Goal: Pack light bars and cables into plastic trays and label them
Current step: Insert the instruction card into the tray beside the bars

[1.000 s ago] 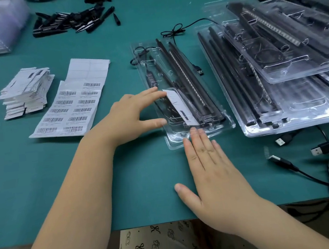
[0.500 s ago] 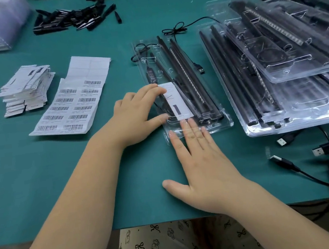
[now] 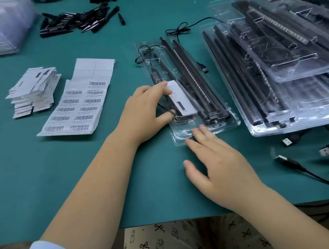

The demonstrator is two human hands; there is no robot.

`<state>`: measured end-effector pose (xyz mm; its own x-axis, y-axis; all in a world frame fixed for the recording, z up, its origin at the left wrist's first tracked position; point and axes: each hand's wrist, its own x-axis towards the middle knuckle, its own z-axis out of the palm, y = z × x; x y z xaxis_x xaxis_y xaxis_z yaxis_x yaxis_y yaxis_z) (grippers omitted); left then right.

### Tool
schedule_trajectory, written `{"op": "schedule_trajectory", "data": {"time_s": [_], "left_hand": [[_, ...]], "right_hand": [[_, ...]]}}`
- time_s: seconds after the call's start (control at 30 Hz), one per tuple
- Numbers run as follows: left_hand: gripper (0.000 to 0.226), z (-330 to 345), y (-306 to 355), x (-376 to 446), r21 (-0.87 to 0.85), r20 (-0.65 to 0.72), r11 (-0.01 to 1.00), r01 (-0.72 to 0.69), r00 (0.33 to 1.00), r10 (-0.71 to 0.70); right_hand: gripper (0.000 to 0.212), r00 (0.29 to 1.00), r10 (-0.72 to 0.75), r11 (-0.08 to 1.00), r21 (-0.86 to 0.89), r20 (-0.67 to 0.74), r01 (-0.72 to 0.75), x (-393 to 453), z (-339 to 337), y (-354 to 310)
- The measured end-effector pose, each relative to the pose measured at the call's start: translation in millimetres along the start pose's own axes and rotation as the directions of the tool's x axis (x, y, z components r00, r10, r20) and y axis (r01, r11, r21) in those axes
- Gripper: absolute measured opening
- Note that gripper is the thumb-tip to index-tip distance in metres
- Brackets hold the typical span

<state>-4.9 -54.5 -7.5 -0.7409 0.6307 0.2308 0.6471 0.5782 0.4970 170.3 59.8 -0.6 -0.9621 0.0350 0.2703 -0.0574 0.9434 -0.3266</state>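
**A:** So, going left to right on the green desk (image 3: 44, 176): a messy stack of cut labels (image 3: 33, 90) sits far left, and just beside it lies a barcode sticker sheet (image 3: 81, 104), flat, its top rows already peeled. Further back is a heap of small black parts (image 3: 77, 20).

**B:** And the hands?

**A:** The person's left hand (image 3: 144, 112) is on the near end of the clear plastic tray (image 3: 186, 90). Its fingers (image 3: 163, 87) and thumb are curled around a white label (image 3: 181, 100) with a black mark, holding it against the tray lid. The right hand (image 3: 221, 165) is flat, fingers straight and spread a bit, tips touching the tray's near edge; a little blurry there.

**B:** What's in the tray?

**A:** Black light bars (image 3: 193, 81) running lengthwise, plus a cable (image 3: 182, 27) trailing out the far end onto the desk. To the right is a pile of packed trays (image 3: 286, 58), overlapping at angles, and loose USB cables (image 3: 327, 154) at the desk's right edge.
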Motion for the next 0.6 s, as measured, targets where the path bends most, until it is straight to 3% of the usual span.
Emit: {"op": "schedule_trajectory", "data": {"time_s": [0.07,0.1,0.17,0.3,0.37,0.5,0.6], "left_hand": [[0.057,-2,0,0,-0.014,0.021,1.000,0.003,1.000,-0.003],[0.058,-3,-1,0,-0.026,0.034,1.000,0.001,0.999,0.000],[0.055,-7,-4,0,-0.086,0.074,0.996,-0.005,0.997,0.011],[0.053,-18,-11,-3,-0.261,0.217,0.962,0.082,0.976,-0.024],[0.054,-21,-14,-5,-0.270,0.250,0.956,0.111,0.967,-0.041],[0.045,-18,-10,-3,-0.160,0.143,0.979,0.122,0.985,-0.099],[0.044,-17,-10,-1,-0.040,0.011,0.968,0.247,0.969,-0.247]], "right_hand": [[0.032,0.971,-0.004,0.994,0.105,-0.239,0.030,-6,-4,3],[0.030,0.960,-0.010,0.989,0.136,-0.281,0.050,-6,-7,6],[0.031,0.969,-0.009,0.994,0.106,-0.246,0.037,1,-13,12],[0.044,0.988,0.152,0.988,0.030,0.004,-0.152,15,-12,22],[0.050,0.993,0.116,0.993,0.002,0.025,-0.116,16,-11,24],[0.051,0.998,0.059,0.994,-0.090,-0.013,-0.060,17,-6,27],[0.057,0.997,0.018,0.990,-0.136,-0.069,-0.027,15,-2,28]]}}
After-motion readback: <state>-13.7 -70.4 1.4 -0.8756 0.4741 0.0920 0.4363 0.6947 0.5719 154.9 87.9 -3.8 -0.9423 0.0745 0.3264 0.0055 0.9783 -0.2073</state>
